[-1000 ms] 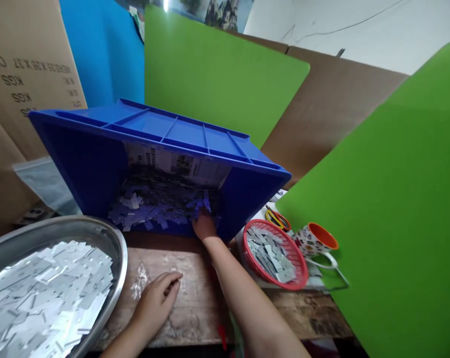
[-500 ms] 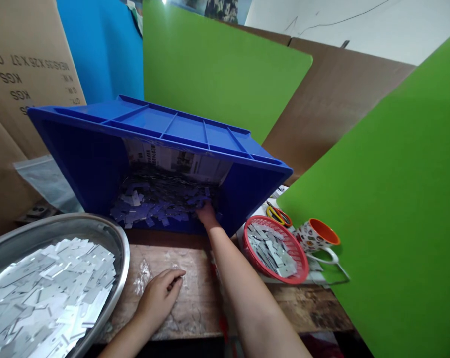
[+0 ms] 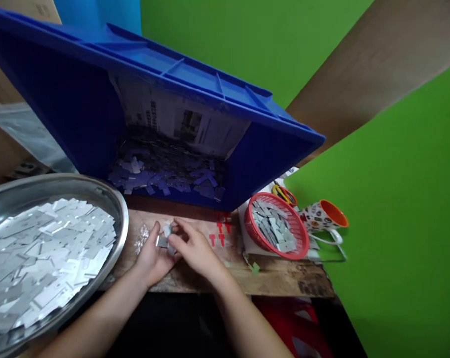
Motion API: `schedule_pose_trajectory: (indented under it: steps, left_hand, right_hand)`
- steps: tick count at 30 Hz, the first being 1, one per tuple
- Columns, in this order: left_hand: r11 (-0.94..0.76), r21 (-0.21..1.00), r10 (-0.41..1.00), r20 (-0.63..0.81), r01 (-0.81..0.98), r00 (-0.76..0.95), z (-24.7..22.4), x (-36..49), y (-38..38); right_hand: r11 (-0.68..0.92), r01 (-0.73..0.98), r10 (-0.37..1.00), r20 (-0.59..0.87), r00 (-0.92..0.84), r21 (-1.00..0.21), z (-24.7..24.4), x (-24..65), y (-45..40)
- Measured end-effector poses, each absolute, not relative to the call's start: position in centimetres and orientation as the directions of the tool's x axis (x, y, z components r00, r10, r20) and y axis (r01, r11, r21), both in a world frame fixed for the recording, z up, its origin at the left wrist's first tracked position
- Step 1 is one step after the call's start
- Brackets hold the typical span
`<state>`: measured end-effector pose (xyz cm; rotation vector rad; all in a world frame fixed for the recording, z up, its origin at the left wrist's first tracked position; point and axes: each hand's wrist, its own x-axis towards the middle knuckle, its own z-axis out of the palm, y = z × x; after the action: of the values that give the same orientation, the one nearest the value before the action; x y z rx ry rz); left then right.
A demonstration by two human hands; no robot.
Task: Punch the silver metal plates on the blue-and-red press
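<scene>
Metal plates (image 3: 162, 241) sit in the half-curled left hand (image 3: 153, 258), pinched by the right hand (image 3: 197, 249) over the near table (image 3: 269, 281), the right having left the far blue crate (image 3: 277, 156), so both hands now handle them, between the steel basin (image 3: 124, 214) at left and the red basket (image 3: 306, 237) at right.

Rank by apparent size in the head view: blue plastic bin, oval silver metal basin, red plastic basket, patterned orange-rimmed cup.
1. Blue plastic bin
2. Silver metal basin, cut off at the left edge
3. Red plastic basket
4. Patterned orange-rimmed cup
</scene>
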<state>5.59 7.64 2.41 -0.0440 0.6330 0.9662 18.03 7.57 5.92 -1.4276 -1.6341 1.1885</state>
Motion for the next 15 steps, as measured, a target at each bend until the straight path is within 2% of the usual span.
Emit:
schedule_pose_trajectory:
  steps: [3, 5, 10, 15]
  left_hand:
    - [0.643, 0.166, 0.722, -0.459, -0.748, 0.519, 2.0, 4.6, 7.1]
    - [0.671, 0.128, 0.702, -0.426, -0.731, 0.57, 1.7, 4.1, 6.9]
    - [0.709, 0.1, 0.658, -0.451, -0.698, 0.603, 1.2, 3.8, 6.7]
    - [0.716, 0.122, 0.65, -0.475, -0.687, 0.593, 1.2, 3.9, 6.7]
  right_hand:
    - [-0.019, 0.339, 0.99, -0.065, -0.124, -0.941, 6.0, 19.6, 6.6]
    - [0.011, 0.418, 0.994, -0.035, -0.102, -0.908, 5.9, 20.3, 6.2]
    - [0.137, 0.658, 0.979, 0.001, -0.203, -0.741, 5.8, 19.9, 5.0]
    - [0.134, 0.773, 0.98, -0.036, -0.198, -0.62, 5.7, 18.7, 4.4]
